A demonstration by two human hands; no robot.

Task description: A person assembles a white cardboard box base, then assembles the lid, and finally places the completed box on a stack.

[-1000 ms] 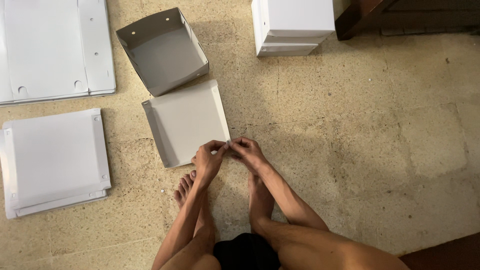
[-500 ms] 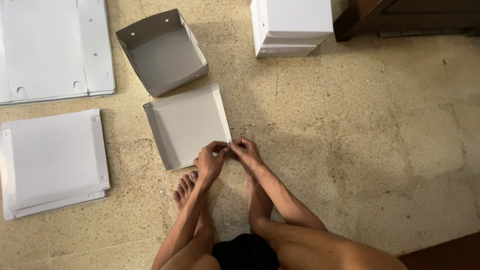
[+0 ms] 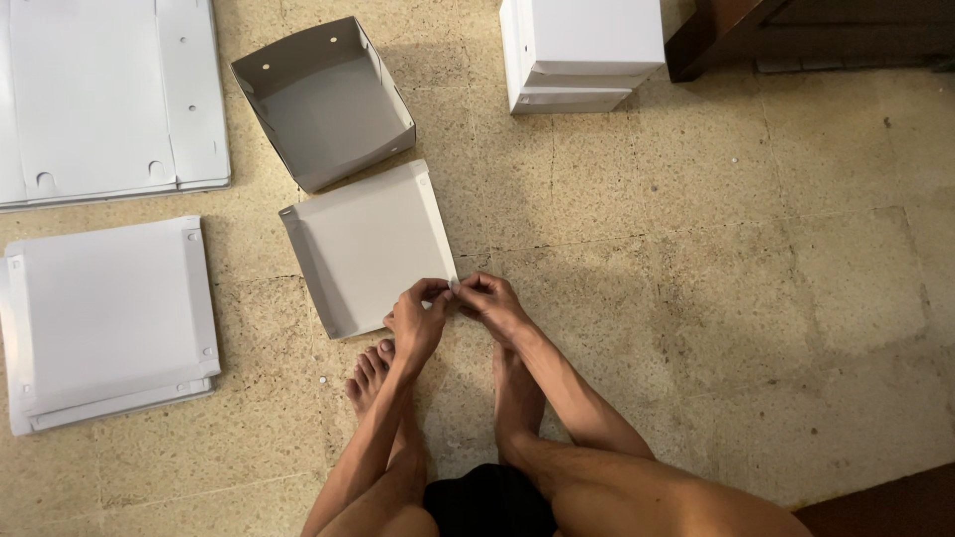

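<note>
A flat white plastic panel point(image 3: 363, 244) with folded-up side flaps lies on the stone floor in front of me. My left hand point(image 3: 418, 323) and my right hand point(image 3: 492, 303) meet at its near right corner. Both pinch that corner between fingertips and thumbs. My bare feet rest on the floor just under my hands, the left foot's toes point(image 3: 370, 368) beside the panel's near edge.
An assembled grey open box point(image 3: 323, 99) sits beyond the panel. Flat white panels lie at the left point(image 3: 104, 318) and far left point(image 3: 109, 94). A stack of white boxes point(image 3: 582, 50) stands at the top, dark wooden furniture point(image 3: 796, 35) at top right.
Both hands have stayed pinched at the panel's near right corner. The view has shifted only slightly.
</note>
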